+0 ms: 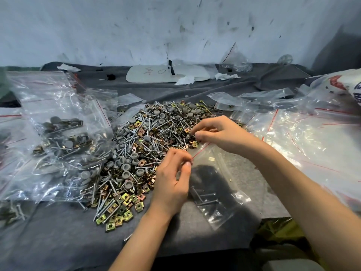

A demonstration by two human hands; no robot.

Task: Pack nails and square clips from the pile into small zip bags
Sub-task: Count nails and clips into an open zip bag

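Clear small zip bag (220,173) with a red strip rests on grey felt cloth (58,241), few silver nails (203,196) inside. Left hand (172,184) and right hand (220,133) pinch its mouth, beside the pile (136,149) of nails, grey caps (125,167) and yellowish square clips (121,212). Writing on the white board (156,75) is unreadable.

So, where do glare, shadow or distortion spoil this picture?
Head view: white glare glints on the crumpled clear plastic bags at right; head view: a dark shadow covers part of the small clear zip bag in the middle; head view: the wide lens bows the base line of the whitish back wall.
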